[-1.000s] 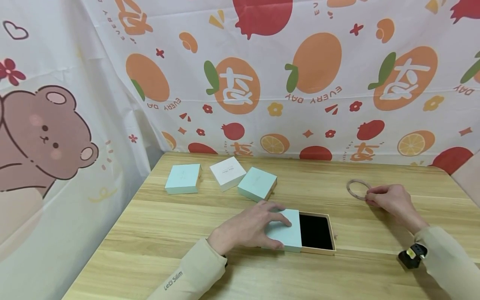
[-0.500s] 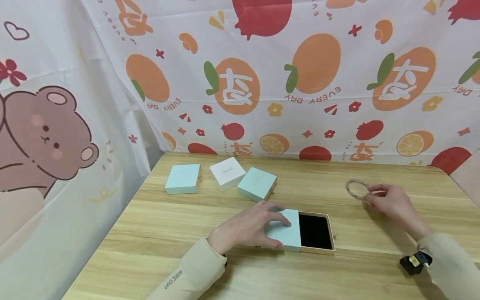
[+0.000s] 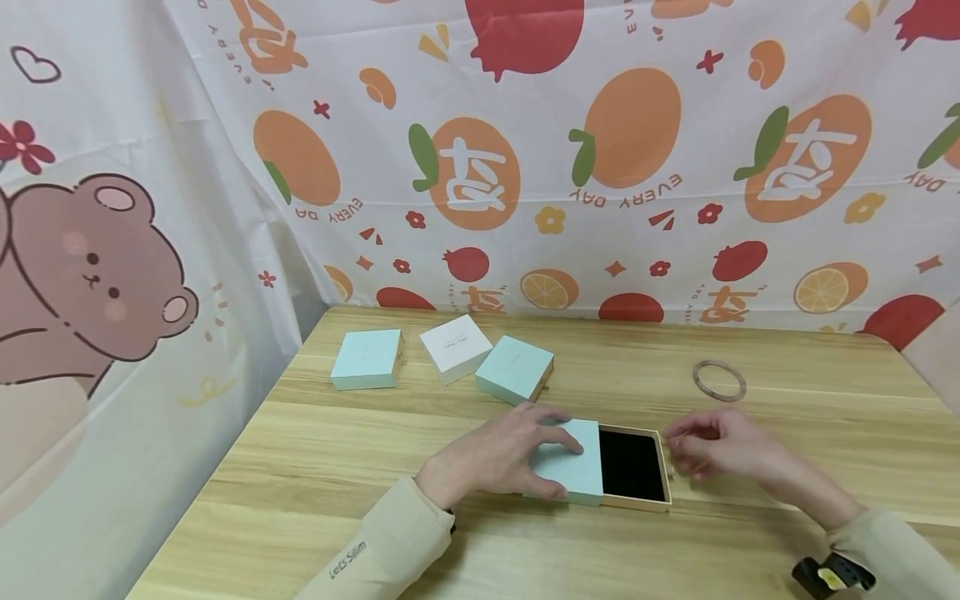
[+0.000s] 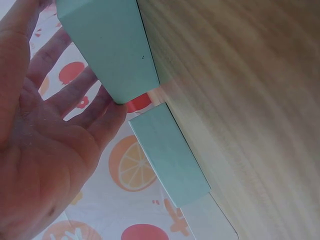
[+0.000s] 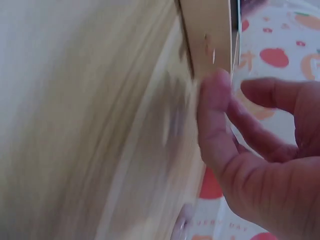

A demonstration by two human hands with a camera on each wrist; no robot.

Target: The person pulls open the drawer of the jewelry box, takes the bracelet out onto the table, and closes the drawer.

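A mint-green drawer box [image 3: 588,467] lies on the table, its tray [image 3: 635,465] slid partly out to the right and showing a black lining. My left hand [image 3: 506,450] holds the sleeve, fingers spread over the top and far side, thumb at the near edge. Just right of the tray's front is my right hand [image 3: 723,446], fingers loosely bent with nothing between them. In the right wrist view, thumb and fingertips are apart near the tan tray front [image 5: 207,40] with its small pull. A pale brownish bangle [image 3: 696,381] lies flat behind the right hand.
Toward the back left of the wooden table [image 3: 300,483] are two closed mint boxes, one at the left [image 3: 367,358] and one nearer the middle [image 3: 515,367]. Between them sits a white box [image 3: 455,346]. A fruit-printed cloth [image 3: 547,167] hangs behind the table.
My right hand has let go of the bangle and moved left and nearer, to the tray's front end. The bangle stays on the table. My left hand and the drawer box keep their place.
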